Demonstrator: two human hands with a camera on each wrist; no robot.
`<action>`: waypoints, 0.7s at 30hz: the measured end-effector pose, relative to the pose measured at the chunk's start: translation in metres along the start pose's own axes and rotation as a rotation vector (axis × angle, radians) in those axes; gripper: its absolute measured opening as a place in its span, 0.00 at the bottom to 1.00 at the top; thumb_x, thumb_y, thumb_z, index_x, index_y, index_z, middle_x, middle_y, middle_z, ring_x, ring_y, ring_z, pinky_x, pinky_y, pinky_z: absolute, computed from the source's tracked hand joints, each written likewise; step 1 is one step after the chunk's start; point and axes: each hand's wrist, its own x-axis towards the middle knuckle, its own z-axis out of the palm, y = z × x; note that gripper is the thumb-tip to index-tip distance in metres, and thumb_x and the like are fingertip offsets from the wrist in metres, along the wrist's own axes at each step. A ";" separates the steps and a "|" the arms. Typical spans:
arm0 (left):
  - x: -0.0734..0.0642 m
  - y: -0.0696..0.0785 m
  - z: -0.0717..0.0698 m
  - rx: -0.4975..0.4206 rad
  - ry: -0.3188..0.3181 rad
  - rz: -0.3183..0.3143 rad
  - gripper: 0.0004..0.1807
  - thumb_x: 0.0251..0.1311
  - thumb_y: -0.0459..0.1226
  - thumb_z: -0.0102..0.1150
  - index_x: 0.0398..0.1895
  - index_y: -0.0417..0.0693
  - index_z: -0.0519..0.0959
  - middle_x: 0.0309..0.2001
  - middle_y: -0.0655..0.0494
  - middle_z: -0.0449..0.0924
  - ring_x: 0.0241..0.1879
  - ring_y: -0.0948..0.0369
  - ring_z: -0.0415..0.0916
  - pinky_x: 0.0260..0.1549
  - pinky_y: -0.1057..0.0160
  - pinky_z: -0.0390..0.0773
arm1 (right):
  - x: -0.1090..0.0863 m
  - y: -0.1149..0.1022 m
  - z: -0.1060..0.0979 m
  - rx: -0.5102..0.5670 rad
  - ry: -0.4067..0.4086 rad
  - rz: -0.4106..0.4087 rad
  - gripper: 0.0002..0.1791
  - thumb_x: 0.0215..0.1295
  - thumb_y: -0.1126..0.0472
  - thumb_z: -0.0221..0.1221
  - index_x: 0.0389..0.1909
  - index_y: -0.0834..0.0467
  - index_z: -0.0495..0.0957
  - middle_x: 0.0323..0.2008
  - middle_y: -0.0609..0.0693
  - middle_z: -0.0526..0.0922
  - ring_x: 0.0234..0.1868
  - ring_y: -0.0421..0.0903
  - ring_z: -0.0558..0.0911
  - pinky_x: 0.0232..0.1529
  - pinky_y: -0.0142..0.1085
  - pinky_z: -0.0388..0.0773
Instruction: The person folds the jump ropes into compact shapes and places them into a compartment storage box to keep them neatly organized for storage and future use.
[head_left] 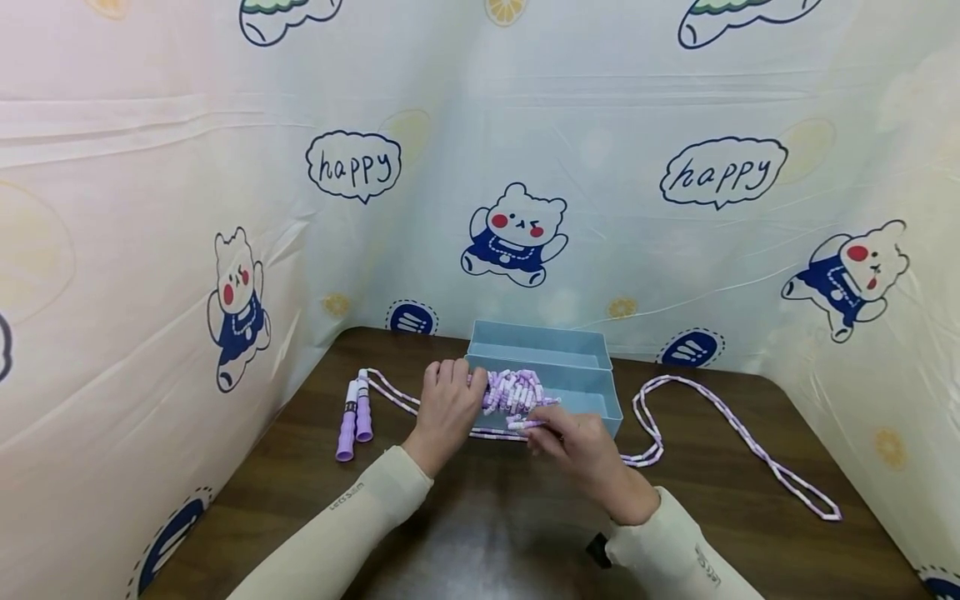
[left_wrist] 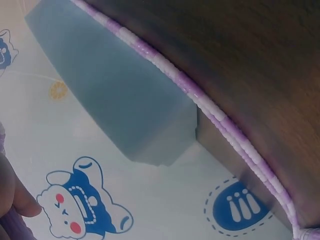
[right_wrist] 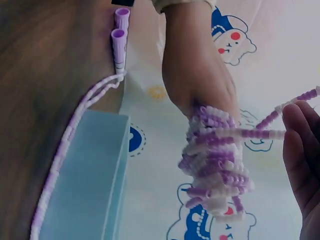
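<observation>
My left hand [head_left: 450, 404] grips a wound bundle of purple-and-white beaded jump rope [head_left: 513, 392], held in front of an open light-blue box [head_left: 536, 340]. In the right wrist view the thick bundle [right_wrist: 215, 165] hangs from the left hand [right_wrist: 200, 70], its coils packed side by side. My right hand [head_left: 576, 437] pinches a strand of that rope beside the bundle. Two lengths stretch from the bundle to the right hand's fingers [right_wrist: 295, 140] in the right wrist view. In the left wrist view only part of the left hand [left_wrist: 17, 195] shows at the edge.
Another beaded rope [head_left: 738, 425] runs doubled along the box's front and loops out across the table's right side. Its two purple handles [head_left: 354, 417] lie at the left. A printed cloth [head_left: 615, 242] encloses the brown table [head_left: 480, 525] at the back and sides.
</observation>
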 end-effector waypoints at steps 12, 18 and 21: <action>-0.001 0.009 -0.005 0.014 0.067 0.061 0.10 0.57 0.37 0.63 0.38 0.47 0.73 0.32 0.47 0.72 0.36 0.49 0.71 0.40 0.50 0.69 | 0.017 0.012 -0.021 -0.039 -0.069 0.084 0.14 0.72 0.50 0.49 0.38 0.58 0.74 0.20 0.41 0.76 0.18 0.31 0.72 0.21 0.23 0.72; -0.005 0.014 -0.015 -0.004 0.103 0.114 0.10 0.57 0.36 0.63 0.39 0.46 0.74 0.32 0.48 0.72 0.36 0.49 0.72 0.39 0.51 0.69 | 0.022 0.017 -0.029 -0.093 -0.090 0.122 0.12 0.70 0.54 0.54 0.38 0.59 0.77 0.20 0.41 0.74 0.18 0.31 0.68 0.20 0.24 0.71; -0.006 0.016 -0.019 -0.017 0.110 0.130 0.11 0.57 0.38 0.64 0.40 0.46 0.75 0.34 0.47 0.74 0.37 0.49 0.72 0.39 0.52 0.70 | 0.025 0.020 -0.031 -0.115 -0.102 0.170 0.06 0.65 0.60 0.61 0.37 0.58 0.78 0.22 0.42 0.75 0.19 0.32 0.69 0.22 0.26 0.73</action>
